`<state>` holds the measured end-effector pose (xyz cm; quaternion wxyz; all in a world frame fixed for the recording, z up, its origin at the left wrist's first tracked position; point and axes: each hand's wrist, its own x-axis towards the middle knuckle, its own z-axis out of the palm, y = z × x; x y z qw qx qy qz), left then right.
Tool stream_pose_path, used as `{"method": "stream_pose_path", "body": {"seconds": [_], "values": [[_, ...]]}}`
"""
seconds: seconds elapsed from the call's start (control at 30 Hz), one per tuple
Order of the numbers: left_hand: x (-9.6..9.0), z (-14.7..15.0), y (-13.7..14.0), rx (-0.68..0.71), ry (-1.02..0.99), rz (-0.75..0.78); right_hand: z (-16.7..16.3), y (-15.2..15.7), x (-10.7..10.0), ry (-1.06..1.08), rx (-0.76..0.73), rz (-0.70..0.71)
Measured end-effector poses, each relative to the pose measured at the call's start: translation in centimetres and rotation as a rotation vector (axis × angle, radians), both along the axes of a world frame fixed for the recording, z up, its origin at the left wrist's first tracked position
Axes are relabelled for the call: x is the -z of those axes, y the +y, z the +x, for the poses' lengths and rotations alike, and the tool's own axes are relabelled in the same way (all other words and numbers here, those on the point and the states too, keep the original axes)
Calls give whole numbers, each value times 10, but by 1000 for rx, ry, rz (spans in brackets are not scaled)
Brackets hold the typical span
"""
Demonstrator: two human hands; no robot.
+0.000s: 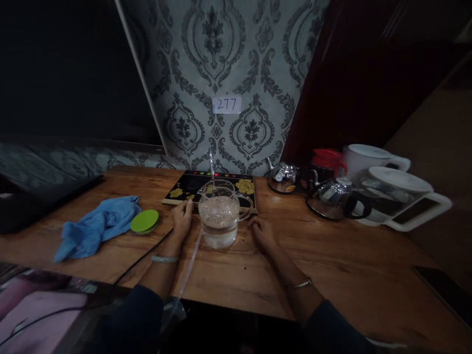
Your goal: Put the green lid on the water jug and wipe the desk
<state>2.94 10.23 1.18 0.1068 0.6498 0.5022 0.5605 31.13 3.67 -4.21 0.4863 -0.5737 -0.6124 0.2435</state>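
A clear glass jug (220, 219) with a handle stands in the middle of the wooden table. It holds water with small bubbles or specks in its upper part. My left hand (182, 219) rests curled just left of the jug, near the front edge of a black induction cooker (186, 184) with gold flowers. No held object shows in it. On the other side, my right hand (262, 233) lies on the tabletop with fingers folded in, below the jug's handle and apart from it. A thin spout (211, 164) rises behind the jug, and a clear tube (190, 270) runs down in front.
To the left lie a blue cloth (99, 226) and a green round lid (145, 221). Two steel kettles (283, 176), a red-topped pot (328, 160) and white-handled pitchers (400, 182) stand at right. A black cable (143, 255) crosses the table's front edge.
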Motion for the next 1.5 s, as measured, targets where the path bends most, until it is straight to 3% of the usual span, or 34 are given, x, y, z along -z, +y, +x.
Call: {"method": "stream_pose_path", "body": {"seconds": [1.5], "values": [[-13,3,-7,-13,49,33,-2,0,-1,-11,-16,14]]}}
